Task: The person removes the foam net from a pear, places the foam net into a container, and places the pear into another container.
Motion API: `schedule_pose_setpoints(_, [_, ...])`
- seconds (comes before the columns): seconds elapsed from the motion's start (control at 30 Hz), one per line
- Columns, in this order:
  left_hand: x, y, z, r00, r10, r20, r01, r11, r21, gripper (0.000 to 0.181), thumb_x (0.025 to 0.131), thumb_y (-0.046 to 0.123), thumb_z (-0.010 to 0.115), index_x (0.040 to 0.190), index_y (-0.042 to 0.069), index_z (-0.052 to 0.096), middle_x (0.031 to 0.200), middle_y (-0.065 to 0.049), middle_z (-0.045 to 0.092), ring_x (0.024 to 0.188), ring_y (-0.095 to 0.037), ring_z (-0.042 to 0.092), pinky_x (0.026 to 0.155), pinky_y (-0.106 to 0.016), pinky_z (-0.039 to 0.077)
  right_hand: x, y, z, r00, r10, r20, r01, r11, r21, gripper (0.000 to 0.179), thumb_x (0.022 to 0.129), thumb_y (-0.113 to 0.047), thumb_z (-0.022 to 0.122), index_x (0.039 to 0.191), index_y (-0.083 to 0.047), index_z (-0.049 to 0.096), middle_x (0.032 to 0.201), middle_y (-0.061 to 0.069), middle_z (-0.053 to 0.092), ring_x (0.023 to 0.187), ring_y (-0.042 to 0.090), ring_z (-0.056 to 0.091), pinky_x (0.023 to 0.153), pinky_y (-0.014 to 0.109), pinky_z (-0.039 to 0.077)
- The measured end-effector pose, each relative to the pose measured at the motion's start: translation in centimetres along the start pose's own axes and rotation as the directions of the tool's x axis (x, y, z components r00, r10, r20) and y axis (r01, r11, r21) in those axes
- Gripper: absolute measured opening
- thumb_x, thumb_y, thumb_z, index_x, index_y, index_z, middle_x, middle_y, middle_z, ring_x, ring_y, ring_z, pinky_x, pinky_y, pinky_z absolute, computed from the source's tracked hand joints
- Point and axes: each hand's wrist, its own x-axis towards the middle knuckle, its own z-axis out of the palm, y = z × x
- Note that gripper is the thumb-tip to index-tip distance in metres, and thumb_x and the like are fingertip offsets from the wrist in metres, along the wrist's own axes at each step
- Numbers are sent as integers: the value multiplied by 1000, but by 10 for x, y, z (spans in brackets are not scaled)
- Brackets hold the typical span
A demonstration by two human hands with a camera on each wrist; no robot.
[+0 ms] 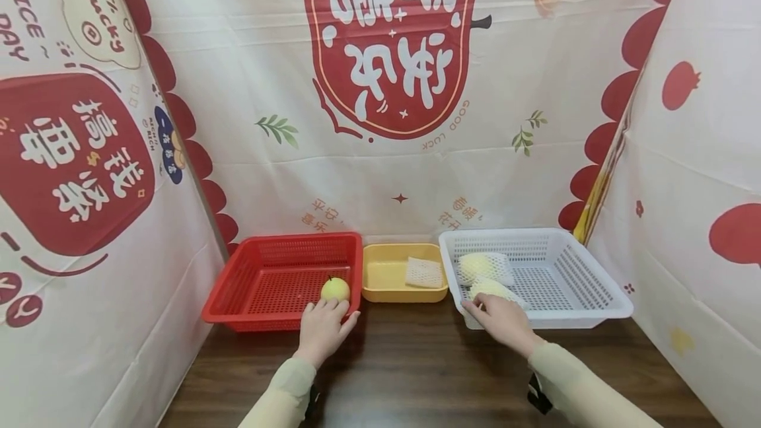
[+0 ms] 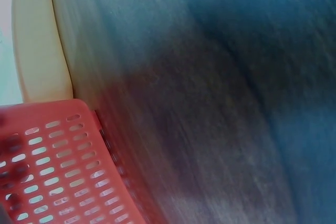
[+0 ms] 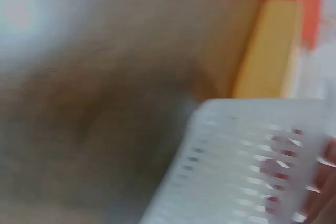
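In the head view a round yellow-green pear [image 1: 335, 289] with a dark stem sits in the front right corner of the red basket [image 1: 282, 323]. My left hand [image 1: 324, 329] reaches over that basket's front rim, fingertips right at the pear and thumb spread to the side. Over the front left corner of the white basket [image 1: 571, 314] is my right hand [image 1: 505, 322], its fingers at a pear in a foam net [image 1: 496, 289]; its grip cannot be told. Behind it lies another netted pear [image 1: 478, 266]. Fingers [image 3: 323, 192] show beyond the white basket's wall in the right wrist view.
Between the two baskets stands a yellow tray [image 1: 383, 294] holding a flat white foam net [image 1: 424, 272]. All three stand in a row on a dark wooden table [image 1: 410, 362]. Printed cloth [image 1: 380, 177] hangs behind and on both sides.
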Motion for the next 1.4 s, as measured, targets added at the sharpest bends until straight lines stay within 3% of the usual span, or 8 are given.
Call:
schedule_pose_setpoints(0.07, [0,1,0,1000,-5,16,5,1000,3,33,94,52,51,81,22,55,76,2,53,71,-20,50,61,-35,34,8,-3,-10,999,16,28,-18,998,58,33,94,-48,58,80,-19,64,65,-6,54,57,12,47,52,32,38])
schedule_pose_setpoints(0.23, [-2,1,3,998,-25,50,25,1000,5,34,94,54,50,83,23,56,78,3,53,73,-20,50,62,-34,34,31,-5,-30,998,3,58,-8,996,85,29,87,-42,67,91,-13,67,77,-1,62,67,14,55,58,35,44])
schedule_pose_setpoints(0.4, [-3,1,1,998,-23,51,23,1000,0,33,94,53,52,83,22,58,79,3,54,73,-20,50,62,-34,33,50,3,-39,995,17,97,-22,998,50,50,79,-45,74,106,-3,65,96,10,67,80,22,61,66,41,48])
schedule_pose_setpoints(0.53, [-2,2,0,999,-16,46,16,1000,3,33,94,52,52,82,21,57,78,3,54,72,-20,50,62,-34,32,59,10,-41,988,46,146,-51,998,30,69,74,-47,78,116,4,59,102,15,65,87,28,61,69,44,49])
schedule_pose_setpoints(0.87, [-5,3,4,1000,-18,26,18,1000,-9,32,93,52,55,80,23,55,76,4,52,70,-19,48,61,-34,32,66,23,-40,956,120,269,-109,992,-55,80,70,-44,80,126,7,53,113,23,62,96,37,61,71,49,49])
schedule_pose_setpoints(1.17, [-5,2,4,999,4,-54,-3,1000,11,33,92,51,56,77,22,52,74,3,53,70,-22,50,61,-37,34,72,33,-34,944,134,303,-122,991,-58,80,70,-40,80,126,9,52,116,26,61,98,39,60,74,52,48])
schedule_pose_setpoints(1.4, [-1,1,3,998,14,-64,-12,1000,24,33,93,51,54,79,22,54,75,3,53,70,-21,50,61,-36,34,77,40,-28,926,150,346,-138,989,-60,78,72,-39,81,125,11,52,120,29,58,104,46,56,82,62,44])
